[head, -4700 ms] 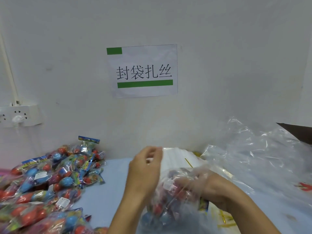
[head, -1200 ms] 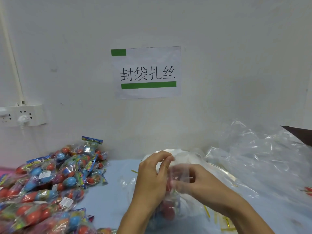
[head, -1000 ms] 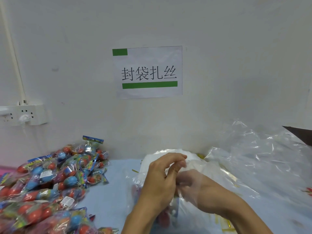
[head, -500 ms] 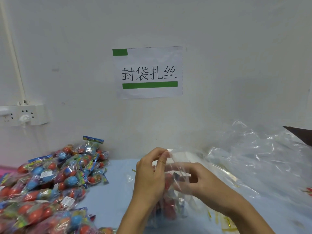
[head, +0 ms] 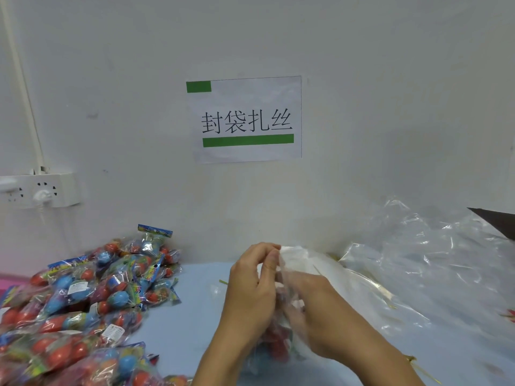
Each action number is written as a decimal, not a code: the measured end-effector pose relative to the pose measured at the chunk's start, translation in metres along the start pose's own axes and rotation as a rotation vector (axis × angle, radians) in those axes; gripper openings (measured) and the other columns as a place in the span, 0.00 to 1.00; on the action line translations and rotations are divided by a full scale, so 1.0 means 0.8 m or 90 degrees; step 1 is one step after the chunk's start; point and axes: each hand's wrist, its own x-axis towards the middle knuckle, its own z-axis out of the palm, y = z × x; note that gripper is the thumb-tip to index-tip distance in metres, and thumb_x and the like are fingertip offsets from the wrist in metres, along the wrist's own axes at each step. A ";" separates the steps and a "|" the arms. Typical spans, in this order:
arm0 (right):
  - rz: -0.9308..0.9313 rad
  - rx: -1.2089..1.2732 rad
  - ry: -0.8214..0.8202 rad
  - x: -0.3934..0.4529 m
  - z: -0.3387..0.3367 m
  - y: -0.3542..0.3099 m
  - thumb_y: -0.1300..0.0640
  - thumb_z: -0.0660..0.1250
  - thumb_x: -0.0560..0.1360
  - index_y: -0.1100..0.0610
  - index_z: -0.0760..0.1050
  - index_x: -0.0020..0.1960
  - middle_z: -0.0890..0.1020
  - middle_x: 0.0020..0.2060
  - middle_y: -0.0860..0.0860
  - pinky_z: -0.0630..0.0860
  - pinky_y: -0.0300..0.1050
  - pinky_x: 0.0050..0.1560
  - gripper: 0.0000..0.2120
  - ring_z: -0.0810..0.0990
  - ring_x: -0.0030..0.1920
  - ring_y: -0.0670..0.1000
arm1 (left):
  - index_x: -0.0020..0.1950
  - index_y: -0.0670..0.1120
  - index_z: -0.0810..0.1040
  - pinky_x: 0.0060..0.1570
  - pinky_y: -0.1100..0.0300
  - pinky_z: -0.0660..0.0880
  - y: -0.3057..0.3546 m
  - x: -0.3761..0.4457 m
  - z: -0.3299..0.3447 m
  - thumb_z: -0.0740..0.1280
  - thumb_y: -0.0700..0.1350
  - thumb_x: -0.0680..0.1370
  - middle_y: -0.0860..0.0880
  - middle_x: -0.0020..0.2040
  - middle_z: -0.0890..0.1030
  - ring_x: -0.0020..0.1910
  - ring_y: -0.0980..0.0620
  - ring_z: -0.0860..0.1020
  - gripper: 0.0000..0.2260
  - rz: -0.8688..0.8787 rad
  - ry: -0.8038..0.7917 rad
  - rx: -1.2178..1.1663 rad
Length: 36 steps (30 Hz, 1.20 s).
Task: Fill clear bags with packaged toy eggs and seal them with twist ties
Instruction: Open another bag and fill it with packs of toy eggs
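Note:
A clear bag [head: 278,349] holding red and blue packaged toy eggs stands on the light blue table [head: 189,324] between my hands. My left hand [head: 250,291] pinches the gathered top of the bag between thumb and fingers. My right hand [head: 309,307] is wrapped in the bag's film and curls around its neck just right of the left hand. A thin yellow twist tie [head: 223,281] lies on the table left of my left hand; another twist tie [head: 423,373] shows by my right wrist.
A heap of packaged toy eggs [head: 83,302] covers the table's left side. Crumpled clear bags [head: 432,268] pile up at the right against the wall. A paper sign [head: 245,119] and a socket strip [head: 39,190] hang on the wall.
Both hands have gathered and twisted the bag's open top; the loose film seen half a second ago is now bunched under my left fingers, and my right hand has closed lower around the neck.

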 end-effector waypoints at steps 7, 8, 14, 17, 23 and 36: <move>-0.049 -0.113 0.120 0.006 -0.003 -0.014 0.46 0.59 0.75 0.48 0.77 0.45 0.81 0.35 0.43 0.77 0.46 0.40 0.11 0.78 0.37 0.48 | 0.36 0.48 0.75 0.30 0.66 0.68 -0.009 0.004 -0.004 0.61 0.42 0.83 0.54 0.31 0.76 0.30 0.58 0.71 0.15 -0.026 0.091 -0.037; -0.037 -0.124 0.121 0.007 -0.003 -0.014 0.48 0.63 0.75 0.47 0.75 0.48 0.82 0.37 0.43 0.78 0.46 0.40 0.05 0.80 0.37 0.47 | 0.36 0.48 0.74 0.30 0.64 0.68 -0.010 0.004 -0.004 0.60 0.43 0.83 0.52 0.31 0.76 0.30 0.57 0.71 0.16 -0.023 0.092 -0.034; -0.046 -0.165 0.116 0.004 -0.009 -0.026 0.48 0.63 0.74 0.52 0.73 0.41 0.78 0.35 0.43 0.77 0.48 0.39 0.08 0.76 0.37 0.50 | 0.38 0.44 0.76 0.29 0.62 0.69 -0.011 0.004 -0.004 0.61 0.46 0.83 0.48 0.32 0.78 0.30 0.57 0.71 0.14 -0.030 0.110 -0.036; -0.087 -0.082 0.048 0.001 -0.016 -0.041 0.49 0.58 0.79 0.46 0.75 0.43 0.78 0.38 0.38 0.77 0.43 0.42 0.09 0.77 0.41 0.44 | 0.38 0.46 0.75 0.29 0.60 0.70 -0.012 0.005 -0.006 0.60 0.44 0.84 0.50 0.32 0.78 0.29 0.53 0.73 0.14 -0.050 0.145 -0.026; -0.111 -0.096 0.004 0.000 -0.030 -0.073 0.54 0.51 0.74 0.37 0.63 0.34 0.73 0.34 0.32 0.64 0.34 0.38 0.14 0.72 0.37 0.40 | 0.35 0.46 0.64 0.30 0.56 0.62 -0.013 0.007 -0.008 0.55 0.44 0.84 0.55 0.26 0.69 0.27 0.56 0.63 0.17 -0.062 0.199 0.020; -0.060 -0.092 0.056 0.000 -0.024 -0.039 0.60 0.68 0.76 0.45 0.81 0.43 0.79 0.37 0.38 0.77 0.39 0.47 0.10 0.77 0.44 0.42 | 0.42 0.41 0.74 0.42 0.44 0.78 -0.019 0.005 -0.008 0.58 0.42 0.84 0.50 0.38 0.83 0.36 0.44 0.79 0.13 -0.146 0.112 -0.112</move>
